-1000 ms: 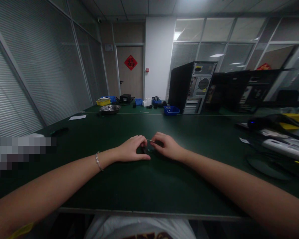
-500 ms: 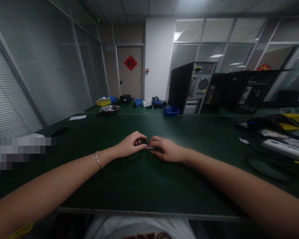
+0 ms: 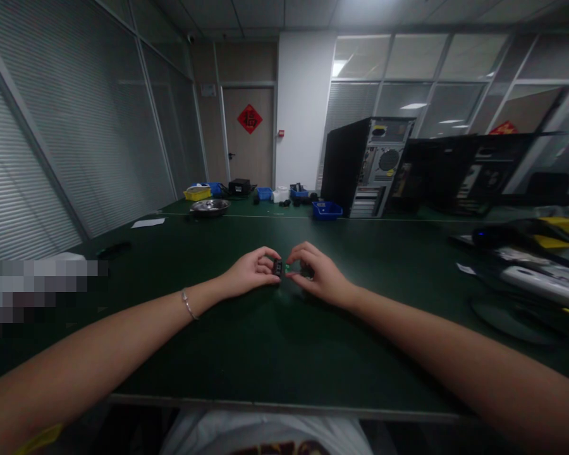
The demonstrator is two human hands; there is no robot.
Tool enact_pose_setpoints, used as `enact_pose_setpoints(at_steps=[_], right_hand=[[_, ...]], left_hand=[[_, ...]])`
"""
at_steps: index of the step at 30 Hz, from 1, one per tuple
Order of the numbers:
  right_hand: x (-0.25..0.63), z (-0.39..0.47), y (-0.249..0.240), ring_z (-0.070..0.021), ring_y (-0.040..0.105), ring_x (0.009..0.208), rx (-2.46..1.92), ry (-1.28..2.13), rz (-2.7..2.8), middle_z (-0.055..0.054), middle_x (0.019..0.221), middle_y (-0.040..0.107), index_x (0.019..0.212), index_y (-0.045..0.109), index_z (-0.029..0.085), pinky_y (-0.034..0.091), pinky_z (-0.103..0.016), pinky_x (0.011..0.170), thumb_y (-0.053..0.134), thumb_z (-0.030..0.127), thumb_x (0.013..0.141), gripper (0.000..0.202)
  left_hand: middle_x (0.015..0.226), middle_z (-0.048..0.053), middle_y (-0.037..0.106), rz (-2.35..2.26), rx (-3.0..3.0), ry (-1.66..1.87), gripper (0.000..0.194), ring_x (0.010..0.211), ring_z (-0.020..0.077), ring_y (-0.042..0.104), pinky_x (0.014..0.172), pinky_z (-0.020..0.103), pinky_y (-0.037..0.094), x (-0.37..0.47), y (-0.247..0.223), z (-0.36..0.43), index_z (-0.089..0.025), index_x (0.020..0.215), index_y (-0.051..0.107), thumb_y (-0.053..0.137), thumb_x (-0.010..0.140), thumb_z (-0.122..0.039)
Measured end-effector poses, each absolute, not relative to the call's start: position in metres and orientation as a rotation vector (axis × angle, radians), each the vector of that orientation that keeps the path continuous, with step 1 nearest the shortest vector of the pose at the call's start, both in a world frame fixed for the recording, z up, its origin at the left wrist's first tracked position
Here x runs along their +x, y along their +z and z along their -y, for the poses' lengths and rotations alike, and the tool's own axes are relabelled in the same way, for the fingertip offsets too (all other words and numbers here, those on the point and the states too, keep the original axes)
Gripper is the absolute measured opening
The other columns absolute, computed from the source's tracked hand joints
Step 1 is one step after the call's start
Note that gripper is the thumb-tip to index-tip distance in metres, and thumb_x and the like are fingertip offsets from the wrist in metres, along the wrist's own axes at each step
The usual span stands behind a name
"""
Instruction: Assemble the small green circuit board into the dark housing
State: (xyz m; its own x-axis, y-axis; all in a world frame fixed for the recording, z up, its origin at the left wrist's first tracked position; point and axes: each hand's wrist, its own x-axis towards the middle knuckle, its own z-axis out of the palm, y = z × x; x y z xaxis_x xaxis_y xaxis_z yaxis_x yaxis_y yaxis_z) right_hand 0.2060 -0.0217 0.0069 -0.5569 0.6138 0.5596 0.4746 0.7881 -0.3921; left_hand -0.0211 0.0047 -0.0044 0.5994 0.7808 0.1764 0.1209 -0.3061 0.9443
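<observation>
Below both forearms, a dark green table (image 3: 246,354) takes up most of lower view, its near edge just before the person's lap. On L side there is a long glass partition (image 3: 85,126) w/ blinds behind the panes. Beyond the table's far end is a white column (image 3: 302,114), & just L of it a light-wood door (image 3: 260,151). On the far part of table, R of centre, one black PC tower (image 3: 346,167) stands upright, its back panel w/ fan grille turned partly to the viewer. A red diamond sign (image 3: 250,119) hangs on the door. Also at far part, L of centre, rests a round steel bowl (image 3: 210,208); a blue tray (image 3: 327,216) is just beside the tower's foot.

Near middle of table both hands are close tog., w/ small gap b/w them. L hand (image 3: 249,273) is bent round & grips w/ thumb and fingertips; R hand (image 3: 322,275) is half curled, its thumb & forefinger pinching. A silver bracelet (image 3: 188,304) goes around L wrist. What L hand grips is a small black part (image 3: 277,267), one face turned approx. to R hand. Smallest is a small green piece (image 3: 287,268) b/w R fingertips, just beside the black part; its exact shape I cannot tell.
</observation>
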Motion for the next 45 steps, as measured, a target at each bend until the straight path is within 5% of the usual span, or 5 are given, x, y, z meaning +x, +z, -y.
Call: enact_pose_setpoints(at_steps=[11, 45], right_hand=[[0.203, 0.029, 0.012, -0.0157, 0.058, 0.083, -0.903, 0.097, 2.315, -0.006, 0.110, 0.055, 0.105, 0.060, 0.021, 0.046, -0.026, 0.068, 0.063, 0.026, 0.084, 0.022], [0.200, 0.029, 0.008, -0.0189, 0.059, 0.093, -0.798, 0.014, 2.396, -0.008, 0.114, 0.057, 0.117, 0.058, 0.025, 0.048, -0.028, 0.073, 0.059, 0.032, 0.088, 0.030]], left_hand=[[0.086, 0.000, 0.058, -0.748, 1.945, 0.807, 0.045, 0.077, 0.0132, 0.062, 0.071, 0.029, 0.051, -0.017, -0.003, 0.005, -0.018, 0.112, 0.051, 0.073, 0.073, -0.020], [0.086, 0.001, 0.060, -0.712, 1.928, 0.844, 0.023, 0.080, 0.0133, 0.062, 0.073, 0.028, 0.050, -0.013, 0.004, 0.013, -0.017, 0.099, 0.050, 0.062, 0.080, -0.019]])
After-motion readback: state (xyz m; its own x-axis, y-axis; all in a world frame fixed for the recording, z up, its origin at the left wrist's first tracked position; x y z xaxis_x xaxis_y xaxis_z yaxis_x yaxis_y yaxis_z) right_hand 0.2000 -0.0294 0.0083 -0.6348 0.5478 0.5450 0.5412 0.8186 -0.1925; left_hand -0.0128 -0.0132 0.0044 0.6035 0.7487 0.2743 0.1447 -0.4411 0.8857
